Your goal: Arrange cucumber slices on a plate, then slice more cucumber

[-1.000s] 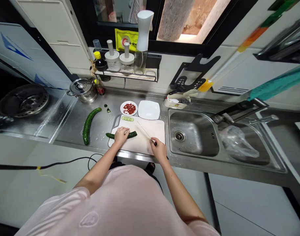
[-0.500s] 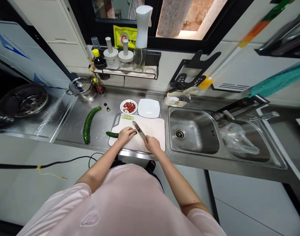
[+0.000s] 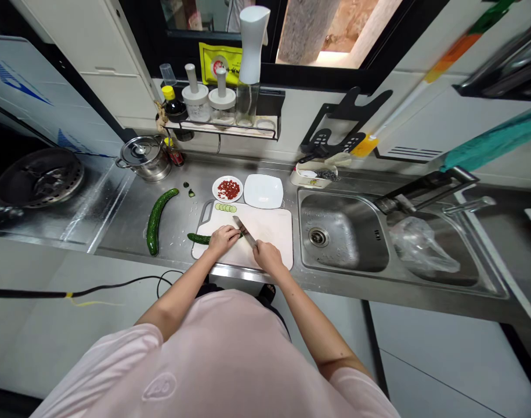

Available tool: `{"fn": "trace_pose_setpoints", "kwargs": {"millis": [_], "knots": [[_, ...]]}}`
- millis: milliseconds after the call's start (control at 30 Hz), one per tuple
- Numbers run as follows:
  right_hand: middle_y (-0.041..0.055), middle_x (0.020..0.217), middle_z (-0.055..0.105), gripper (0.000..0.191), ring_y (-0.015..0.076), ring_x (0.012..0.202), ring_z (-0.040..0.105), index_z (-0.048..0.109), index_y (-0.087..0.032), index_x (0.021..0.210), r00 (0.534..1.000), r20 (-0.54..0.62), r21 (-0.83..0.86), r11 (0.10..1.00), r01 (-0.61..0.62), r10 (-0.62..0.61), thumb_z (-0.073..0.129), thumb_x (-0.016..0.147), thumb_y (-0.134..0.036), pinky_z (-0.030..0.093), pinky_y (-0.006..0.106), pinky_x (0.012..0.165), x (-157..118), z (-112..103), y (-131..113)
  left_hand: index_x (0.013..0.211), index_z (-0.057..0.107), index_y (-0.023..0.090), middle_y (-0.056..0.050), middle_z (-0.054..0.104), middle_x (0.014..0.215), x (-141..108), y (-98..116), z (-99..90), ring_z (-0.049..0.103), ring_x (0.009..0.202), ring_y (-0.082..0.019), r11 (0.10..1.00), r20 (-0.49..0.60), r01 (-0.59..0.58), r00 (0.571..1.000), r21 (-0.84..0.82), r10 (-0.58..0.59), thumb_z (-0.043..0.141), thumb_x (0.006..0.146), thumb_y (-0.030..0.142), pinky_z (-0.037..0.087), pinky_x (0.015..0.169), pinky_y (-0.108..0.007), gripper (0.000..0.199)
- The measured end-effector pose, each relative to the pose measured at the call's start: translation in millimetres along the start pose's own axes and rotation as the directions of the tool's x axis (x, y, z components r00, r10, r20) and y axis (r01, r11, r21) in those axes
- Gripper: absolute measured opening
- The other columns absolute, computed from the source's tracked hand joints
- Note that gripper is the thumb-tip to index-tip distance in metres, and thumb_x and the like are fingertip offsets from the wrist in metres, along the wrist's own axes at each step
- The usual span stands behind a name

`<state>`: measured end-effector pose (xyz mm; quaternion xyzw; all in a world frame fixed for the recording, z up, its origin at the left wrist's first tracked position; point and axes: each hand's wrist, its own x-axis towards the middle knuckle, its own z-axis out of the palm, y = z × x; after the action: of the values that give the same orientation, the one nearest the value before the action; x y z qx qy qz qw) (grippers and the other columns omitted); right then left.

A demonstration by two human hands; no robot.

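My left hand (image 3: 224, 239) is closed over a cucumber (image 3: 198, 238) that lies across the white cutting board (image 3: 271, 229). The cucumber's left end sticks out past my fingers, and its middle is hidden under them. In my right hand (image 3: 267, 255) is the handle of a kitchen knife (image 3: 245, 231). Its blade points up and to the left, beside the cucumber's right end at my left fingertips. Several round cucumber slices (image 3: 226, 208) lie in a row at the board's upper left. A second, whole cucumber (image 3: 157, 223) rests on the steel counter to the left.
Behind the board stand a small plate of chopped red pieces (image 3: 228, 189) and a white square dish (image 3: 263, 191). A lidded pot (image 3: 145, 158) is at the back left. To the right lies a double sink (image 3: 343, 232) with a plastic bag (image 3: 422, 247).
The knife and my right hand have shifted very slightly to the left. My left hand stays on the cucumber.
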<state>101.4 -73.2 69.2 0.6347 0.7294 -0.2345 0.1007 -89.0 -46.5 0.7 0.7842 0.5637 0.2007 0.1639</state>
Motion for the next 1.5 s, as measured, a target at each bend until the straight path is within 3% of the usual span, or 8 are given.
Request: {"fn": "trace_pose_setpoints", "kwargs": {"millis": [233, 533, 867, 1500], "knots": [[0.0111, 0.094, 0.066, 0.026, 0.0215, 0.087, 0.063, 0.057, -0.017, 0.104, 1.0, 0.017, -0.007, 1.0, 0.019, -0.019, 0.035, 0.093, -0.024, 0.04, 0.028, 0.071, 3, 1, 1, 0.103, 0.068, 0.027, -0.004, 0.064, 0.096, -1, -2, 4.1, 0.056, 0.092, -0.015, 0.999, -0.044, -0.038, 0.998, 0.0, 0.038, 0.045, 0.092, 0.037, 0.042, 0.085, -0.027, 0.028], [0.0122, 0.094, 0.066, 0.025, 0.0228, 0.086, 0.063, 0.055, -0.017, 0.105, 0.997, 0.065, -0.01, 0.999, 0.044, -0.043, 0.035, 0.093, -0.023, 0.039, 0.029, 0.068, -7, 6, 8, 0.104, 0.068, 0.026, -0.005, 0.063, 0.099, -1, -1, 3.1, 0.056, 0.095, -0.015, 1.0, -0.011, -0.006, 1.0, 0.02, 0.006, 0.043, 0.093, 0.037, 0.042, 0.087, -0.028, 0.029], [0.0129, 0.094, 0.066, 0.025, 0.0234, 0.087, 0.063, 0.057, -0.016, 0.103, 0.992, 0.111, -0.016, 0.998, 0.061, -0.059, 0.037, 0.092, -0.024, 0.038, 0.028, 0.067, -19, 4, 19, 0.098, 0.069, 0.025, -0.003, 0.064, 0.094, 0, -6, 8.3, 0.057, 0.091, -0.014, 0.997, -0.094, -0.078, 0.993, -0.002, 0.077, 0.048, 0.091, 0.035, 0.045, 0.082, -0.027, 0.024], [0.013, 0.096, 0.066, 0.026, 0.0225, 0.089, 0.063, 0.059, -0.015, 0.103, 0.994, 0.075, 0.017, 0.997, 0.08, -0.081, 0.037, 0.091, -0.02, 0.04, 0.027, 0.069, 2, 6, 6, 0.1, 0.069, 0.025, -0.004, 0.064, 0.093, 0, -7, 9.8, 0.057, 0.089, -0.015, 0.995, -0.109, -0.1, 0.989, 0.007, 0.1, 0.048, 0.091, 0.033, 0.046, 0.079, -0.027, 0.024]]}}
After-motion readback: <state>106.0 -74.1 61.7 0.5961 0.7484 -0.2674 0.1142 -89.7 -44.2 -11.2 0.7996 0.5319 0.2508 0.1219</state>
